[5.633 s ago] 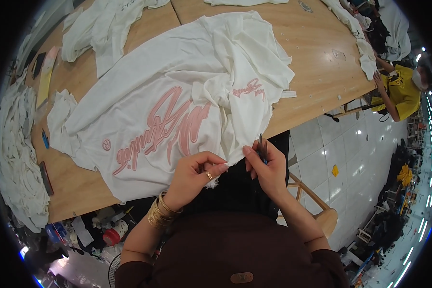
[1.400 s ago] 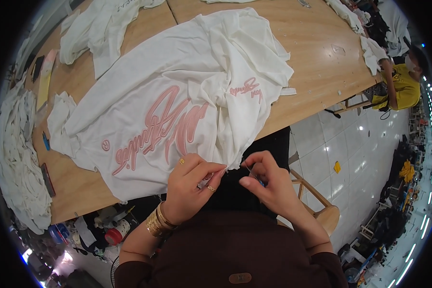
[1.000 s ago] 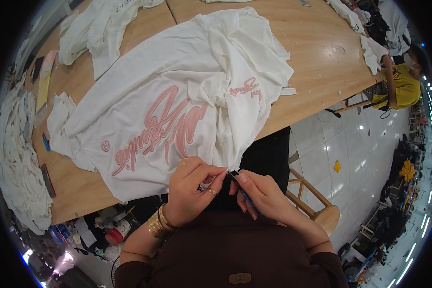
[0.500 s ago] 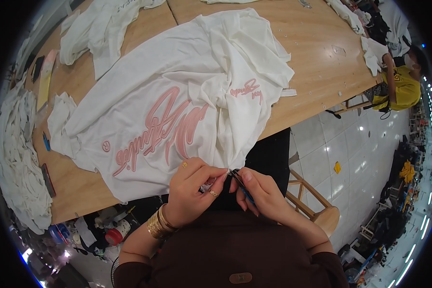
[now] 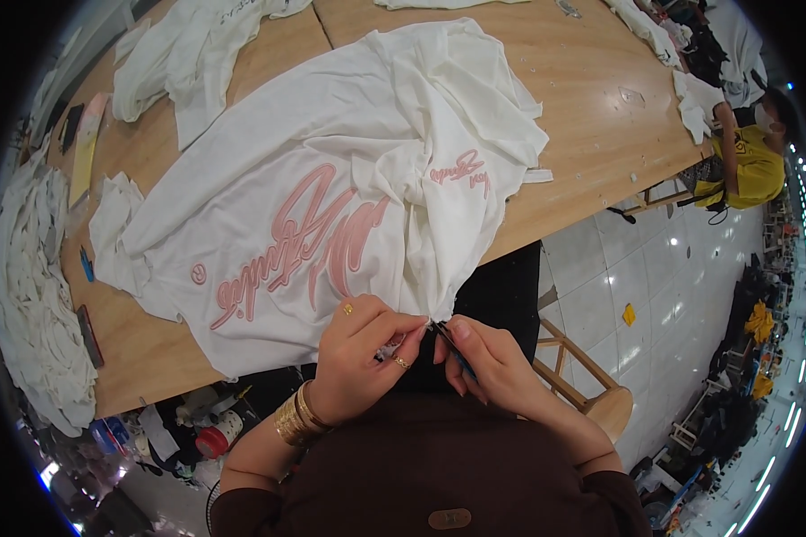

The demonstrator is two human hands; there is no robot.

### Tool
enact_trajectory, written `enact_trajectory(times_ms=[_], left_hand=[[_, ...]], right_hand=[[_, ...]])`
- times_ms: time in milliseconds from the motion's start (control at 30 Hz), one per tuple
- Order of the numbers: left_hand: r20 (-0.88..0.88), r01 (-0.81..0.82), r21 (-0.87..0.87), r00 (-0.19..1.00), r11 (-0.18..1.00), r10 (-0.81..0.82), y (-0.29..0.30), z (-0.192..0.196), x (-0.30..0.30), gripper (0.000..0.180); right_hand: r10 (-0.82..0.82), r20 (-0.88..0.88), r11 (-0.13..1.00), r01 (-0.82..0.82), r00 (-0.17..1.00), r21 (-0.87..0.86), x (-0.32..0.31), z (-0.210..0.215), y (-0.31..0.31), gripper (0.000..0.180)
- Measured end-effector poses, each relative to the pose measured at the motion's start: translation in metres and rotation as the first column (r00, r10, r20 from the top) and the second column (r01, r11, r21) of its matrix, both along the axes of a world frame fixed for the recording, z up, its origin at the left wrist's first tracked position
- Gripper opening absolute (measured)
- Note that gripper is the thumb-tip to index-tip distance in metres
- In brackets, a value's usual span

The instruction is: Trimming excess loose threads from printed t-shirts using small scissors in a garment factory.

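Observation:
A white garment [image 5: 251, 161] with pink lettering lies spread over the table, one gathered corner hanging at the edge in front of me. My left hand [image 5: 363, 345] pinches that corner between thumb and forefinger; gold rings and bangles are on this hand and wrist. In my right hand [image 5: 488, 358] is a pair of small thread snips [image 5: 463, 360], dark at the blades and blue along the body. Their tips touch or nearly touch the cloth by my left fingertips. Whether the blades are apart is too small to tell.
More white garments [image 5: 184, 67] lie at the far left of the wooden table [image 5: 591, 107], with a white cloth heap [image 5: 36, 295] along its left side. A blue pen-like object [image 5: 86, 264] lies nearby. A wooden stool [image 5: 604, 407] stands at right; a person in yellow [image 5: 752, 166] sits beyond.
Both hands have shifted very slightly to the right, along with the pinched corner and the snips. The garment otherwise lies as before.

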State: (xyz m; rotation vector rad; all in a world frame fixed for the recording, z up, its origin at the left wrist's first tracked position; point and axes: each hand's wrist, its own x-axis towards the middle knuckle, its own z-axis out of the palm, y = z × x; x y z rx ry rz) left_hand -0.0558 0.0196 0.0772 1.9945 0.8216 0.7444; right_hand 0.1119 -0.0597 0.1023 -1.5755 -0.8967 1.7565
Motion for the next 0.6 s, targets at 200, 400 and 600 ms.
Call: enact_trajectory(times_ms=[200, 400, 600], left_hand=[[0.015, 0.027, 0.037, 0.999, 0.999, -0.028, 0.004, -0.004, 0.008, 0.018], [0.013, -0.02, 0.046, 1.0, 0.999, 0.02, 0.002, -0.001, -0.004, 0.016], [0.181, -0.021, 0.083, 0.983, 0.996, 0.005, -0.006, -0.034, 0.014, 0.009]], right_hand=[[-0.045, -0.03, 0.995, 0.042, 0.999, -0.09, 0.006, -0.002, 0.006, 0.038], [-0.173, -0.017, 0.984, 0.173, 0.985, -0.037, -0.001, -0.018, 0.013, 0.029], [-0.278, 0.142, 0.953, 0.255, 0.95, 0.163, 0.006, -0.042, 0.008, 0.012]])
